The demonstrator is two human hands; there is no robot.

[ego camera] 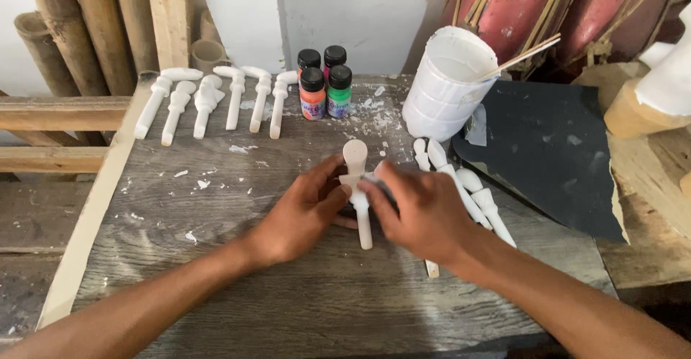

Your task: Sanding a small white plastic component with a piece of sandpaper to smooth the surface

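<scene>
The left hand (306,208) is gripping the white figure (358,186) while the right hand (421,211) is pinching sandpaper at its 3 o'clock; light, even strokes seem best on the tabletop (288,294).

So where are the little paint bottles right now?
The four paint bottles stand at the far middle of the wooden table, between the row of white carved pieces on the left and the white bucket on the right.

four small paint bottles (325,82) clustered at far middle of table (237,208), black caps; front pair orange (312,94) and green (339,93), each with label band; back pair mostly hidden, reddish. white plastic tub (446,85) just right of them, plain, paint-smeared.
</scene>
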